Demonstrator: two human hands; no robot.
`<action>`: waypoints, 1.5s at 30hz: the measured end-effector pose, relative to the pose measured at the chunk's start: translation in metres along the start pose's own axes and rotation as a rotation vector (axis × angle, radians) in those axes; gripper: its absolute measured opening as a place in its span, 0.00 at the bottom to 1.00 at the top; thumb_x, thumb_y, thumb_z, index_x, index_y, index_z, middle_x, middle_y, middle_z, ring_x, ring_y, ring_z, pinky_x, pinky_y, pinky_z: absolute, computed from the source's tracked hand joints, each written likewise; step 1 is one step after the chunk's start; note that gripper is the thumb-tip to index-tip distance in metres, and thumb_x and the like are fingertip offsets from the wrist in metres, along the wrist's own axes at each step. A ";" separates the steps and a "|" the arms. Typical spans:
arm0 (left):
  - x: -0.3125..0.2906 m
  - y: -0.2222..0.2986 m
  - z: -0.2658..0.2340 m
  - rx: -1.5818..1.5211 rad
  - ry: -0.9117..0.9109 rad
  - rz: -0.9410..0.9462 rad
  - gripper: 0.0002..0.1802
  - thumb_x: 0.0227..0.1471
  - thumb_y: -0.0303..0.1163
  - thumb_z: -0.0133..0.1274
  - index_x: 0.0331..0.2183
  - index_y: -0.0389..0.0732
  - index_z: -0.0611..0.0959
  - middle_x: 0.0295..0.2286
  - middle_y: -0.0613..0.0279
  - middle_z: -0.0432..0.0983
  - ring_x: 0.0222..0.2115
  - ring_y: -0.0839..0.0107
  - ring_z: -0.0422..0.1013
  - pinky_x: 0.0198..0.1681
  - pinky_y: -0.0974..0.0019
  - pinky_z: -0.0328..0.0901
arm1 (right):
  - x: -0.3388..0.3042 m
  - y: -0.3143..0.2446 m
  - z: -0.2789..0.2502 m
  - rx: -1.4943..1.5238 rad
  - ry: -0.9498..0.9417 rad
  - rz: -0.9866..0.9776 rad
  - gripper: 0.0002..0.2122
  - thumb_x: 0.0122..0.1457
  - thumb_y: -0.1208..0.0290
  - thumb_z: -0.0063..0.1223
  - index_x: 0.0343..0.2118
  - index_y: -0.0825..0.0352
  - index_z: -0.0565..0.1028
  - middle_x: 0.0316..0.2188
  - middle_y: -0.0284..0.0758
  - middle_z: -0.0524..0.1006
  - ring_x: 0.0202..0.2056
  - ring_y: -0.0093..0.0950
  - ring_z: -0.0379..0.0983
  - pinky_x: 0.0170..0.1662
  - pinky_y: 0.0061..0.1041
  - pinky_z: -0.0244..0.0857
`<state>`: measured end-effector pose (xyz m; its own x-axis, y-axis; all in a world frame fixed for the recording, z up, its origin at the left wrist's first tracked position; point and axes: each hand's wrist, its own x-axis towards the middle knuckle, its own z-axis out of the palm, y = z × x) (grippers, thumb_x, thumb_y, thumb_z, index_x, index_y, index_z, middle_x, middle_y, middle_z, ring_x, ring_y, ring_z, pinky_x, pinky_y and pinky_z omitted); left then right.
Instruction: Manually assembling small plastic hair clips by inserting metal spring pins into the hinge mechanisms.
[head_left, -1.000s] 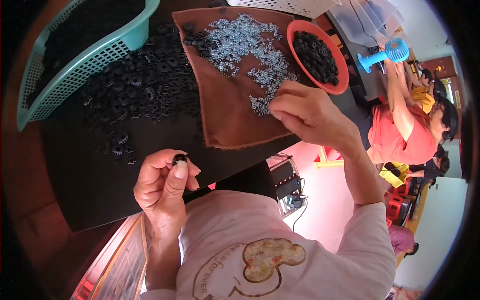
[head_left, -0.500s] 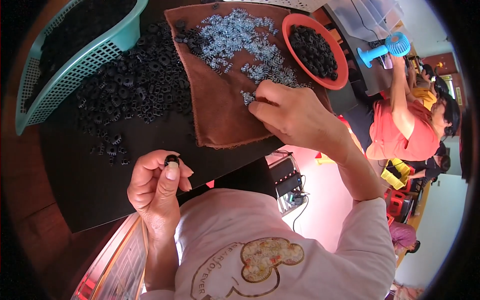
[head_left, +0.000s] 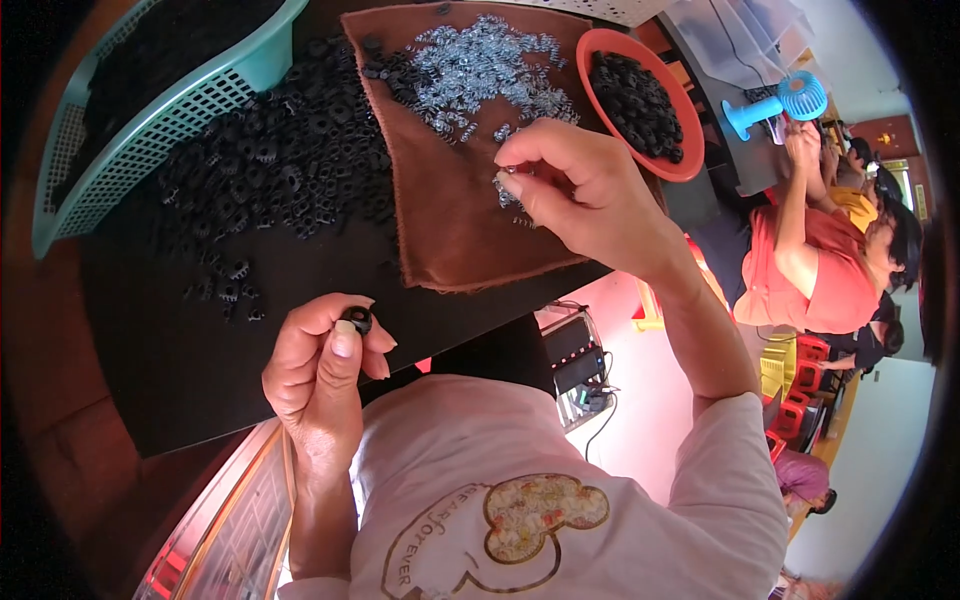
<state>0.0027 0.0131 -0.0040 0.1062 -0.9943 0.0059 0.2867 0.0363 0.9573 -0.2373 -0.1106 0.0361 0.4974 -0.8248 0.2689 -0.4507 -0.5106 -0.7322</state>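
Observation:
Between thumb and fingertips, my left hand [head_left: 325,365] pinches a small round black plastic part [head_left: 357,318] in front of the table edge. My right hand [head_left: 585,195] is over the brown cloth [head_left: 450,225], thumb and forefinger pressed together on a tiny metal spring [head_left: 508,170]. A few loose springs lie just beneath those fingers. Farther back on the cloth spreads a heap of small silvery coil springs [head_left: 480,70]. Left of the cloth, many black plastic parts [head_left: 285,165] are piled on the dark table [head_left: 330,265].
A green perforated basket [head_left: 165,130] of black parts stands at the far left. An orange-red bowl [head_left: 690,150], filled with black parts, is at the back right. Beyond it are a blue fan [head_left: 800,97], a clear plastic bin [head_left: 735,40] and other people, one in a red shirt [head_left: 830,260].
My right hand has lifted slightly from the cloth, its thumb and forefinger now closed on a spring. My left hand keeps its hold on the black part, shifting slightly right.

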 end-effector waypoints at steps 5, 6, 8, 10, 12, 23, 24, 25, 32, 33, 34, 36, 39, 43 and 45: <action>0.001 0.000 -0.002 -0.013 -0.014 -0.005 0.12 0.60 0.33 0.52 0.41 0.34 0.78 0.26 0.63 0.76 0.22 0.81 0.67 0.27 0.77 0.64 | 0.012 0.005 0.003 -0.017 0.026 0.114 0.05 0.55 0.76 0.57 0.29 0.70 0.72 0.20 0.36 0.72 0.19 0.28 0.68 0.25 0.25 0.62; 0.001 0.001 -0.002 -0.018 -0.020 -0.004 0.12 0.60 0.33 0.51 0.41 0.34 0.78 0.26 0.63 0.76 0.22 0.81 0.67 0.27 0.77 0.64 | 0.014 0.008 0.003 -0.048 0.052 0.098 0.06 0.55 0.75 0.58 0.28 0.70 0.72 0.19 0.36 0.71 0.18 0.27 0.67 0.24 0.25 0.62; 0.001 0.001 -0.002 -0.022 -0.021 -0.003 0.12 0.60 0.32 0.51 0.41 0.34 0.78 0.26 0.63 0.76 0.22 0.81 0.67 0.28 0.77 0.64 | 0.016 0.015 0.005 -0.055 0.068 0.075 0.05 0.55 0.75 0.58 0.27 0.69 0.72 0.19 0.35 0.71 0.19 0.24 0.66 0.24 0.23 0.61; 0.001 0.000 -0.003 -0.029 -0.025 0.004 0.11 0.60 0.32 0.51 0.41 0.34 0.78 0.26 0.63 0.77 0.22 0.81 0.67 0.28 0.78 0.64 | 0.017 0.020 0.006 -0.045 0.094 -0.016 0.04 0.57 0.76 0.57 0.31 0.70 0.74 0.22 0.25 0.71 0.22 0.13 0.62 0.25 0.16 0.58; 0.001 0.000 -0.004 -0.041 -0.026 0.001 0.11 0.60 0.31 0.51 0.41 0.34 0.78 0.26 0.63 0.77 0.22 0.81 0.67 0.28 0.78 0.64 | 0.017 0.017 0.005 0.043 0.091 0.051 0.04 0.58 0.75 0.57 0.31 0.70 0.74 0.22 0.25 0.71 0.21 0.13 0.62 0.25 0.16 0.58; 0.001 0.000 -0.006 -0.048 -0.042 0.002 0.12 0.61 0.31 0.50 0.43 0.33 0.77 0.28 0.62 0.77 0.24 0.82 0.67 0.31 0.78 0.65 | 0.022 0.006 0.007 -0.265 0.098 0.034 0.11 0.59 0.69 0.56 0.24 0.71 0.73 0.14 0.38 0.68 0.16 0.26 0.62 0.21 0.27 0.57; 0.001 0.000 -0.006 -0.034 -0.039 -0.004 0.12 0.61 0.31 0.49 0.43 0.33 0.77 0.27 0.63 0.76 0.24 0.81 0.67 0.30 0.78 0.65 | 0.021 -0.002 0.008 -0.207 0.080 0.054 0.12 0.59 0.69 0.56 0.23 0.71 0.72 0.14 0.38 0.67 0.16 0.25 0.61 0.21 0.27 0.57; 0.000 0.001 -0.007 -0.018 -0.033 -0.010 0.13 0.61 0.32 0.49 0.43 0.33 0.77 0.27 0.63 0.76 0.24 0.81 0.67 0.30 0.77 0.65 | 0.021 -0.010 0.012 -0.145 0.059 0.072 0.12 0.59 0.68 0.56 0.23 0.70 0.71 0.13 0.37 0.66 0.16 0.25 0.61 0.21 0.27 0.57; 0.001 0.002 -0.010 -0.071 -0.075 -0.013 0.14 0.62 0.34 0.48 0.43 0.33 0.77 0.27 0.64 0.76 0.24 0.81 0.66 0.30 0.77 0.65 | 0.018 -0.055 0.053 0.314 -0.261 -0.048 0.11 0.59 0.69 0.54 0.25 0.71 0.72 0.18 0.40 0.71 0.19 0.35 0.68 0.22 0.31 0.58; 0.000 0.002 -0.009 -0.064 -0.072 -0.025 0.15 0.62 0.34 0.48 0.43 0.33 0.77 0.28 0.64 0.76 0.24 0.81 0.66 0.31 0.76 0.65 | 0.017 -0.055 0.057 0.336 -0.272 -0.034 0.10 0.60 0.71 0.55 0.25 0.70 0.72 0.17 0.37 0.69 0.18 0.29 0.65 0.21 0.28 0.56; -0.001 0.002 -0.010 -0.055 -0.061 -0.035 0.15 0.62 0.35 0.48 0.43 0.33 0.77 0.28 0.64 0.76 0.25 0.81 0.66 0.31 0.76 0.65 | 0.018 -0.055 0.060 0.361 -0.288 -0.025 0.09 0.60 0.72 0.55 0.25 0.70 0.72 0.16 0.33 0.68 0.17 0.23 0.62 0.20 0.25 0.54; -0.001 0.002 -0.013 -0.056 -0.051 -0.036 0.15 0.62 0.35 0.48 0.43 0.33 0.77 0.28 0.64 0.76 0.25 0.81 0.66 0.31 0.76 0.65 | 0.019 -0.057 0.064 0.368 -0.289 -0.035 0.09 0.60 0.73 0.55 0.25 0.70 0.71 0.16 0.33 0.68 0.17 0.24 0.62 0.20 0.25 0.53; -0.001 0.002 -0.014 -0.074 -0.053 -0.042 0.15 0.62 0.35 0.49 0.43 0.33 0.77 0.28 0.64 0.76 0.25 0.82 0.66 0.31 0.77 0.65 | 0.019 -0.060 0.065 0.343 -0.317 -0.003 0.09 0.60 0.73 0.55 0.24 0.70 0.71 0.16 0.34 0.68 0.17 0.25 0.63 0.21 0.26 0.54; -0.002 0.002 -0.015 -0.114 -0.038 -0.020 0.13 0.61 0.33 0.49 0.42 0.33 0.77 0.27 0.64 0.76 0.24 0.83 0.67 0.29 0.78 0.65 | 0.018 -0.059 0.071 0.249 -0.296 -0.206 0.09 0.59 0.73 0.55 0.24 0.69 0.71 0.17 0.34 0.70 0.18 0.27 0.66 0.22 0.28 0.56; -0.003 0.002 -0.014 -0.140 -0.018 -0.033 0.12 0.61 0.32 0.50 0.41 0.33 0.76 0.27 0.64 0.75 0.24 0.83 0.67 0.29 0.79 0.65 | 0.018 -0.063 0.070 0.399 -0.407 0.069 0.08 0.59 0.73 0.56 0.25 0.69 0.71 0.18 0.34 0.69 0.18 0.28 0.65 0.22 0.27 0.57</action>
<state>0.0167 0.0172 -0.0060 0.0780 -0.9968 -0.0190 0.4200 0.0156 0.9074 -0.1482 -0.0766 0.0431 0.7578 -0.6524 0.0071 -0.2168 -0.2620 -0.9404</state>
